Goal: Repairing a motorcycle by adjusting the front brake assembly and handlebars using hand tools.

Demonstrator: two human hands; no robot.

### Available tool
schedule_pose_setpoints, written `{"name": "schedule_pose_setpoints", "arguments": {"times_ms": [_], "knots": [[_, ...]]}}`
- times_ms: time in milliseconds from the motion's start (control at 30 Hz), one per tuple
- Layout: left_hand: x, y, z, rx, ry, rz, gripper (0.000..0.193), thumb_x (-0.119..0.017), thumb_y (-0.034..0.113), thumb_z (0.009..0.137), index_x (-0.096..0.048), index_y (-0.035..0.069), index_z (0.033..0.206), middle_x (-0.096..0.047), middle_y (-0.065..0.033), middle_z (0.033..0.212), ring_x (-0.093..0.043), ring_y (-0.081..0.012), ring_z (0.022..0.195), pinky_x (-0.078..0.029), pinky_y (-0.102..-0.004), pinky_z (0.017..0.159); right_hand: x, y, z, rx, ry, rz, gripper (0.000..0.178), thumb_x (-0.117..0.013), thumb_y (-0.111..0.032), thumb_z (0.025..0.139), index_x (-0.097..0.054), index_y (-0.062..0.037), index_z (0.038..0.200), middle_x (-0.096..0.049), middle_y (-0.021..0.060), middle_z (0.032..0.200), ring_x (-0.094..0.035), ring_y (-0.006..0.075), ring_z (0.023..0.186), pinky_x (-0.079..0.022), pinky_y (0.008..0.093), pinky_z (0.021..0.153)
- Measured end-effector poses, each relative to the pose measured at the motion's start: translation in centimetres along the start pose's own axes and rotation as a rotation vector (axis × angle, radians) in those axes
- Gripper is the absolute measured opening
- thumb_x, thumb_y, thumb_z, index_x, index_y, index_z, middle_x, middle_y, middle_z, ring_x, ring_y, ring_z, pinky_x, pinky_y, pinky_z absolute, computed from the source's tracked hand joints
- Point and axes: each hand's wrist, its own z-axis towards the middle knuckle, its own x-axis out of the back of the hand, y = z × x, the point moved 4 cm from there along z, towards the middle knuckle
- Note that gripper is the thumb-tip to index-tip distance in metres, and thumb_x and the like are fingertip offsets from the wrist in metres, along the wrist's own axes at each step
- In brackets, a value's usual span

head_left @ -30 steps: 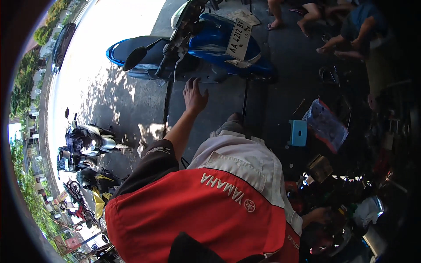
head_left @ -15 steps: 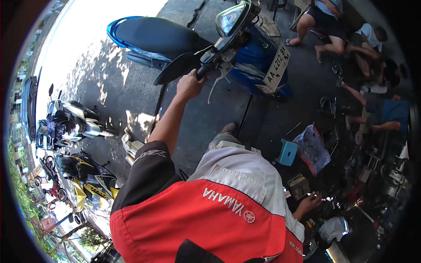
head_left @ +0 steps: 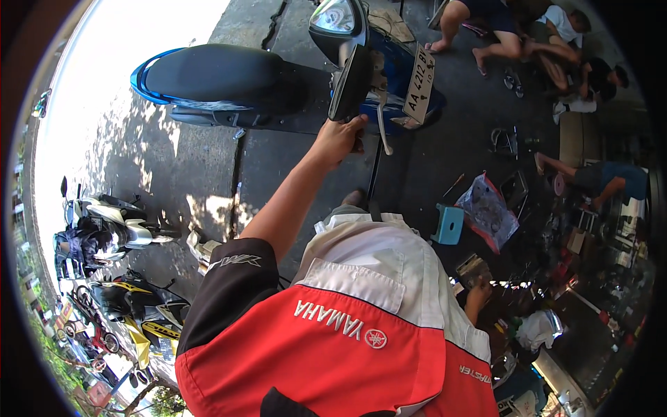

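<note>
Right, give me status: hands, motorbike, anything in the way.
Left hand gripping blue motorbike beside its black mirror and brake lever. Right hand in shadow, grip unclear. Light-blue stool to the right, apart from the blue motorbike.

Blue scooter [head_left: 201,76]: standing crosswise on the concrete floor [head_left: 278,184], seat to the left, front to the right. Left grip [head_left: 339,142]: closed on the near end of the handlebar [head_left: 377,78], just below the mirror [head_left: 350,83], which partly hides the bar. Lever [head_left: 384,128]: projecting toward the wearer, just right of that grip. Right grip [head_left: 478,290]: beside the brown box [head_left: 474,267], in shade; contact cannot be determined. Blue stool [head_left: 450,224]: next to a red-edged plastic sheet [head_left: 488,208]. White motorbike [head_left: 135,233] and yellow motorbike [head_left: 142,306]: parked at left. Several people [head_left: 556,42]: seated, upper right.
</note>
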Motion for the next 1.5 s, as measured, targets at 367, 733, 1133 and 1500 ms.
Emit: {"name": "schedule_pose_setpoints", "arguments": {"times_ms": [367, 733, 1133, 1500], "knots": [[-0.2, -1.0, 2.9, -0.022, 0.085, 0.152, 0.042, -0.067, 0.042, 0.097, -0.055, 0.010, 0.121, -0.064, -0.0053, 0.088, -0.064, -0.0148, 0.065, -0.047, -0.0334, 0.052, -8.3, 5.4, -1.0, -0.088, -0.140, 0.194, 0.022, -0.072, -0.020, 0.088, -0.076, -0.0008, 0.099, -0.074, 0.0184, 0.096, -0.070, 0.0318, 0.092, -0.053, 0.0428, 0.084], [-4.2, 3.2, 1.2, 0.071, 0.604, 0.690, 0.032, -0.067, 0.038, 0.095, -0.059, 0.008, 0.103, -0.050, -0.0001, 0.065, -0.048, -0.0103, 0.046, -0.039, -0.0303, 0.043, -22.4, 13.8, 7.9, 0.483, -0.728, -0.278, 0.030, -0.060, -0.023, 0.094, -0.073, -0.0053, 0.114, -0.070, 0.0232, 0.114, -0.066, 0.0415, 0.107, -0.051, 0.0489, 0.097], [6.8, 8.1, -3.1, 0.262, 0.983, 1.391, 0.030, -0.058, 0.031, 0.101, -0.067, 0.002, 0.096, -0.050, -0.0013, 0.062, -0.047, -0.0174, 0.049, -0.037, -0.0356, 0.045, -49.9, 7.1, 40.5, 0.036, -0.748, 0.111, 0.024, -0.063, -0.027, 0.096, -0.068, -0.0062, 0.107, -0.072, 0.0185, 0.105, -0.067, 0.0390, 0.104, -0.053, 0.0460, 0.088], [-0.3, -3.0, 15.7, 0.660, 1.170, 1.168, 0.030, -0.057, 0.035, 0.101, -0.058, 0.014, 0.080, -0.038, 0.0048, 0.054, -0.035, -0.0096, 0.039, -0.027, -0.0300, 0.037, -77.2, 13.2, 63.9, 0.093, -0.431, -0.203, 0.045, -0.063, -0.037, 0.093, -0.059, -0.0083, 0.127, -0.071, 0.0213, 0.113, -0.066, 0.0437, 0.110, -0.053, 0.0526, 0.095]]}}
